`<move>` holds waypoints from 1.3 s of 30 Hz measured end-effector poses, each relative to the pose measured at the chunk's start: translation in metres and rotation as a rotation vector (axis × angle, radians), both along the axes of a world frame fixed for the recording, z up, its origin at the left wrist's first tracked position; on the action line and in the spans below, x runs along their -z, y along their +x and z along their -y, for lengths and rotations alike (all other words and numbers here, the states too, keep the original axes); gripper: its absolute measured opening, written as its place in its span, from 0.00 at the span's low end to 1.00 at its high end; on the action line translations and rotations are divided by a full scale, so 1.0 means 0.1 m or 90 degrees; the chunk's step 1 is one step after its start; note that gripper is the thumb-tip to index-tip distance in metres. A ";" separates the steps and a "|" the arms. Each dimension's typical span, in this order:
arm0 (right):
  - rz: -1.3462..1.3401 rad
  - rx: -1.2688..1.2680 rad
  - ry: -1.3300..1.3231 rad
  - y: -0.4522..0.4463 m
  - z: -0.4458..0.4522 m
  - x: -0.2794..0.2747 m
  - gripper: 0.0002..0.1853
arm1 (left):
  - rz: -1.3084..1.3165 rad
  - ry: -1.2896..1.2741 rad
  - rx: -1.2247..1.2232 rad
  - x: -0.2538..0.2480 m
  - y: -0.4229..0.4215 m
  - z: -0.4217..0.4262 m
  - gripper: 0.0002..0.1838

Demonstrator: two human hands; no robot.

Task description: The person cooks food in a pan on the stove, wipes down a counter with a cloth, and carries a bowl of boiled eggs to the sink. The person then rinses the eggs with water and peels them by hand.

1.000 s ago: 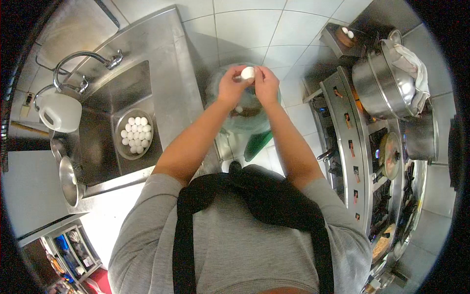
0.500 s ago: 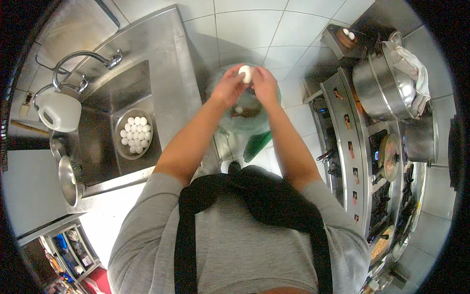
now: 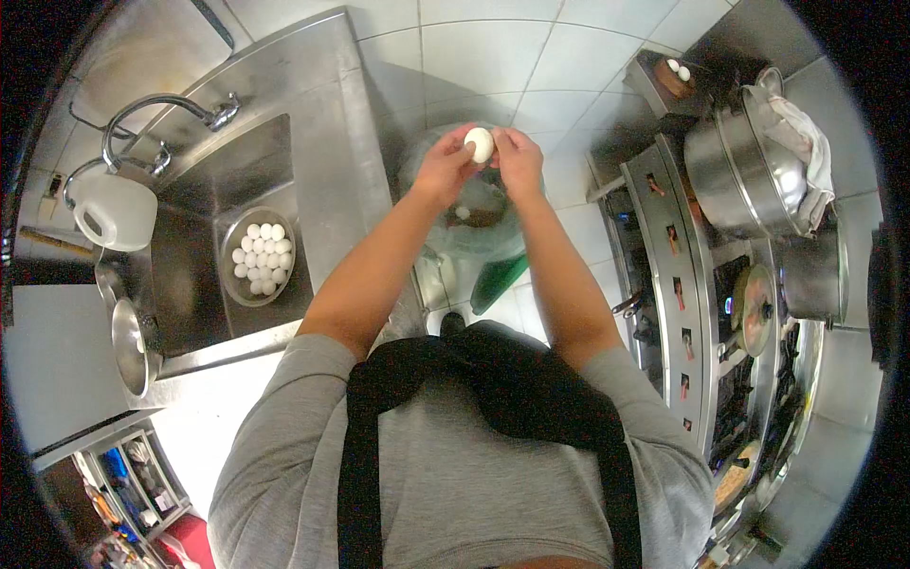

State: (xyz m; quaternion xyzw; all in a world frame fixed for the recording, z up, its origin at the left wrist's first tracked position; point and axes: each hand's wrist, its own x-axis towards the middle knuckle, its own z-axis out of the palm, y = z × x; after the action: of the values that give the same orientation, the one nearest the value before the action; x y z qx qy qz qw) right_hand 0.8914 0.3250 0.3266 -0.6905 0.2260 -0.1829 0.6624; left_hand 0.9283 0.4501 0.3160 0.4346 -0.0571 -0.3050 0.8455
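No readable text, label, brand, number or sign. Small reddish marks (image 3: 678, 292) along stove front (image 3: 684, 261): too small to make out. Blue item (image 3: 115, 462) at lower left: any print too blurred to read.

Shirt (image 3: 493, 493): heather grey knit, short sleeves. Left sleeve (image 3: 294, 398) at 8 o'clock, right sleeve (image 3: 649, 408) at 4, both loose and creased. Left strap (image 3: 359, 493) at 7, right strap (image 3: 623, 493) near 5: black, wide, flat. Both run into bunched black cloth (image 3: 517, 394) spanning 7 to 5. Left hand (image 3: 444, 169) and right hand (image 3: 520, 163), 12 o'clock: bare. Dark shoe tip (image 3: 452, 324) at 6, just below centre.
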 end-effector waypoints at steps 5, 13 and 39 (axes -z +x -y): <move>0.100 -0.021 -0.182 0.03 0.10 0.16 0.09 | -0.047 -0.025 0.011 -0.02 0.00 -0.08 0.21; 0.086 0.001 -0.327 -0.06 0.02 -0.08 0.08 | 0.088 0.070 -0.054 -0.01 0.01 0.03 0.21; -0.058 -0.061 -0.229 0.00 -0.14 -0.12 0.17 | -0.035 -0.014 -0.125 0.07 0.02 0.08 0.18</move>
State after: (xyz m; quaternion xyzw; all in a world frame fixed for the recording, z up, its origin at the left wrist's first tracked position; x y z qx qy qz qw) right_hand 0.8919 0.3392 0.3388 -0.8155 0.1866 -0.1571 0.5249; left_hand 0.9303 0.4418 0.3092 0.4201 0.0061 -0.2317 0.8774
